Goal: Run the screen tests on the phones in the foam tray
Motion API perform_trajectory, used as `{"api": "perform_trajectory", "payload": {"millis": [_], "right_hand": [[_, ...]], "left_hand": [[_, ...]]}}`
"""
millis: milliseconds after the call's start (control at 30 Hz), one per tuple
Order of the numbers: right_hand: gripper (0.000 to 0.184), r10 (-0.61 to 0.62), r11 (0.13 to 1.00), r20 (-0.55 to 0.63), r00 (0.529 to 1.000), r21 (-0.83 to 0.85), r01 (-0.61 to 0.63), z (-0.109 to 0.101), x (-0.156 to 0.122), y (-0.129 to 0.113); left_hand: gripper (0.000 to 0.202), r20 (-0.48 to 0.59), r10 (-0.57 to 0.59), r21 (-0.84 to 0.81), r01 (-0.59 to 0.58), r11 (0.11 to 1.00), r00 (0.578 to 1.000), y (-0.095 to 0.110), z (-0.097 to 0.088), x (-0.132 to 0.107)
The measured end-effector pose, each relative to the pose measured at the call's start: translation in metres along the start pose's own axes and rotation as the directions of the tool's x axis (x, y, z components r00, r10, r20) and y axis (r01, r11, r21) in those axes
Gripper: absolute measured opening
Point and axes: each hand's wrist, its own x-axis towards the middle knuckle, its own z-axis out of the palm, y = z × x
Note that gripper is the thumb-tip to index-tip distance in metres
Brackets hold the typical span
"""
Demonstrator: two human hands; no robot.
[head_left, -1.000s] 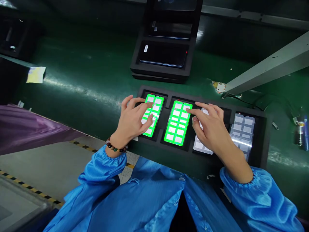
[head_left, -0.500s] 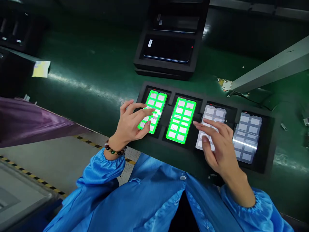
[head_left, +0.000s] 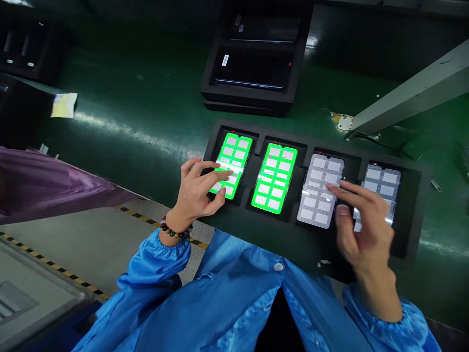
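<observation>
Several smartphones lie side by side in a black foam tray point(head_left: 249, 195). The leftmost phone point(head_left: 240, 146) and the second phone point(head_left: 274, 178) glow green with white boxes. Grey screens with pale boxes show on the third phone point(head_left: 317, 193) and the rightmost phone point(head_left: 381, 188). My left hand point(head_left: 200, 186), fingers spread, is over the lower part of the leftmost phone, a fingertip at its screen. My right hand point(head_left: 366, 222) is open, its fingertips at the right edge of the third phone. It partly hides the rightmost phone. Neither hand holds anything.
Behind the tray stands a stack of black trays point(head_left: 249, 100) with dark phones. A grey metal post point(head_left: 410, 90) rises at the right, with a cable by its base. A yellow and white paper point(head_left: 64, 105) lies at the left on the green table point(head_left: 139, 107).
My right hand has moved right, from the left part of the third phone to its right edge, uncovering most of that screen. My left hand stays over the leftmost phone.
</observation>
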Motion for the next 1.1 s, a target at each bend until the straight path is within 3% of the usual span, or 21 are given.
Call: {"api": "perform_trajectory", "payload": {"millis": [100,233,333,400,500,600,700,767,867,1000,1100], "right_hand": [[0.038,0.120,0.983,-0.188,0.975,-0.114,-0.143,-0.022,-0.013,0.032],[0.045,0.223,0.913,-0.399,0.890,-0.234,-0.334,-0.046,-0.037,0.096],[0.058,0.311,0.891,-0.412,0.856,-0.186,-0.414,-0.053,-0.053,0.135],[0.062,0.351,0.908,-0.335,0.874,-0.105,-0.405,-0.053,-0.057,0.145],[0.063,0.312,0.937,-0.237,0.920,-0.082,-0.339,-0.052,-0.049,0.135],[0.060,0.203,0.957,-0.205,0.957,-0.167,-0.239,-0.051,-0.035,0.116],[0.056,0.169,0.959,-0.178,0.969,-0.197,-0.203,-0.050,-0.025,0.105],[0.055,0.189,0.956,-0.186,0.964,-0.190,-0.224,-0.048,-0.025,0.103],[0.052,0.205,0.953,-0.216,0.955,-0.177,-0.245,-0.048,-0.028,0.102],[0.050,0.253,0.953,-0.189,0.949,-0.119,-0.278,-0.049,-0.029,0.098],[0.047,0.215,0.967,-0.154,0.964,-0.106,-0.232,-0.050,-0.019,0.089]], "left_hand": [[0.024,-0.036,-0.145,-0.052,0.144,0.988,0.989,0.002,-0.001,0.000],[0.031,-0.031,-0.339,-0.087,0.336,0.938,0.940,0.002,0.000,0.004],[0.037,0.013,-0.400,-0.107,0.399,0.911,0.916,-0.002,0.001,0.006],[0.040,0.047,-0.413,-0.115,0.416,0.902,0.909,-0.005,0.000,0.008],[0.039,0.031,-0.349,-0.062,0.351,0.934,0.936,-0.003,-0.002,0.013],[0.039,0.085,-0.145,-0.016,0.147,0.989,0.986,0.010,0.004,0.029],[0.042,0.242,0.051,-0.054,-0.039,0.998,0.969,0.028,0.019,0.053],[0.042,0.293,0.106,-0.055,-0.094,0.994,0.950,0.036,0.029,0.066],[0.041,0.287,0.071,-0.009,-0.072,0.997,0.955,0.039,0.033,0.073],[0.039,0.222,-0.024,0.035,0.017,0.999,0.975,0.036,0.025,0.069],[0.037,0.194,-0.024,0.009,0.022,1.000,0.981,0.038,0.020,0.075]]}}
